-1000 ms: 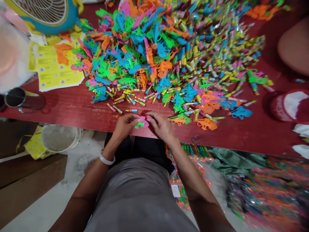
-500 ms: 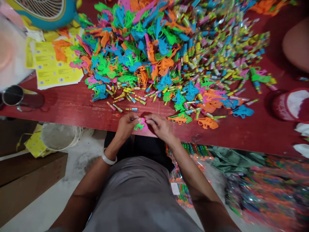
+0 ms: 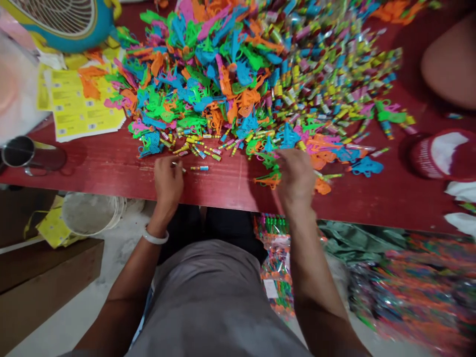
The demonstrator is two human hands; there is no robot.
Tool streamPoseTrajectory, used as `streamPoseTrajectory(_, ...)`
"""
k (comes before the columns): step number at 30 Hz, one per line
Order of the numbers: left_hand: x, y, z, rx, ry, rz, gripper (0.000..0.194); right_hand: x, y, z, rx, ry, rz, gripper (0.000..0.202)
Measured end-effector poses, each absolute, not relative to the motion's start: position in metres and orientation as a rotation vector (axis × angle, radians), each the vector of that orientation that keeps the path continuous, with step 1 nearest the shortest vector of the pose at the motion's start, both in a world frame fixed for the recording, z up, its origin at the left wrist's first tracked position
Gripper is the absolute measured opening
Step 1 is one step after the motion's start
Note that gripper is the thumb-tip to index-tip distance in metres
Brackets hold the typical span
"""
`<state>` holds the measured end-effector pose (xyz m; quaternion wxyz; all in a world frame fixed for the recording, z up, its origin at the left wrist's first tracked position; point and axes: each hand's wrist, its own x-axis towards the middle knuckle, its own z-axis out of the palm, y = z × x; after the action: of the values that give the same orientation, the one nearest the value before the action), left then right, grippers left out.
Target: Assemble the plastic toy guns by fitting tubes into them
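My left hand [image 3: 168, 182] rests low over the red table with its fingers curled together at a small labelled tube [image 3: 181, 167], which partly shows beside the fingertips. Another small tube [image 3: 200, 168] with a blue label lies just to the right. My right hand [image 3: 296, 179] is smeared by motion over the near edge of the toy heap. Its fingers are hidden, so I cannot see whether it holds anything. Close to it are a green plastic toy [image 3: 268, 159] and an orange plastic toy [image 3: 323, 186].
A big heap of bright plastic toys [image 3: 193, 89] merges with many small tubes [image 3: 327, 74] on the red table [image 3: 223, 186]. Yellow printed sheets [image 3: 87, 111], a fan [image 3: 70, 25] and a metal mug [image 3: 33, 154] stand left. A red tub [image 3: 427, 157] stands right.
My hands have moved apart from the pink and green toy they held together. The left went left to the loose tubes, the right went right to the heap. The toy no longer shows between them.
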<state>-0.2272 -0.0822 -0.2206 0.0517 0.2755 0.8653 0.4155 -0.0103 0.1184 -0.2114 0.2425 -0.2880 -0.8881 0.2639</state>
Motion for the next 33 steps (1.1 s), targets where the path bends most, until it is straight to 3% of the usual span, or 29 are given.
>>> streamPoseTrajectory(3,-0.228,-0.086,-0.232,0.776,2.776,1.140,0.014,-0.062,0.076,-0.217,-0.706,-2.591,0.767,0.031)
streamPoseTrajectory(7,-0.220,-0.084,-0.238,0.914,2.715,1.155,0.022,-0.120,0.027,-0.229,-0.823,-2.812,0.757,0.033)
streamPoseTrajectory(16,-0.315,-0.041,-0.206,1.170,2.812,1.050,0.051,-0.092,0.071,-0.244,-0.808,-2.777,0.639,0.022)
streamPoseTrajectory(21,-0.313,-0.020,-0.208,1.260,2.750,0.888,0.041,-0.082,0.094,-0.245,-0.746,-2.521,0.791,0.015)
streamPoseTrajectory(25,-0.298,-0.028,-0.204,1.313,2.726,0.865,0.038,-0.088,0.096,-0.237,-0.760,-2.463,0.727,0.020)
streamPoseTrajectory(29,-0.298,-0.034,-0.203,1.319,2.661,1.016,0.026,-0.119,0.088,-0.233,-0.770,-2.550,0.651,0.024)
streamPoseTrajectory(33,-0.307,-0.038,-0.202,1.164,2.681,1.394,0.018,-0.143,0.090,-0.243,-0.763,-2.549,0.720,0.022)
